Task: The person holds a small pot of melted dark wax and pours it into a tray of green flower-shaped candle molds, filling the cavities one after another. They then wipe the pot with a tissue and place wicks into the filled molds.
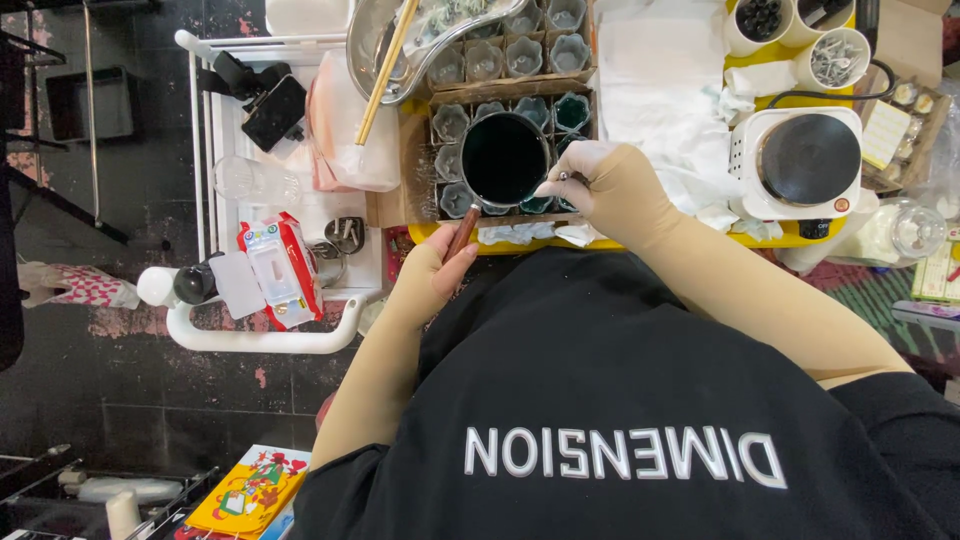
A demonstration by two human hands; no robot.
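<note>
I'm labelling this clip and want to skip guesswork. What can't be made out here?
Head view only:
- Dark pot's contents: too dark to tell.
- Tool in the right hand: mostly hidden by the fingers.
- Cups under the pot: covered by it.
- Metal bowl: cut off by the top edge.

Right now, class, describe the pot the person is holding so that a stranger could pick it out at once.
Start at the yellow table beyond the person's black shirt and find the cardboard crate of small glass cups left of the white hotplate. Over its near rows sits the small dark pot, held by the left hand on a brown handle. It is the only wide, black, round vessel there.
</note>
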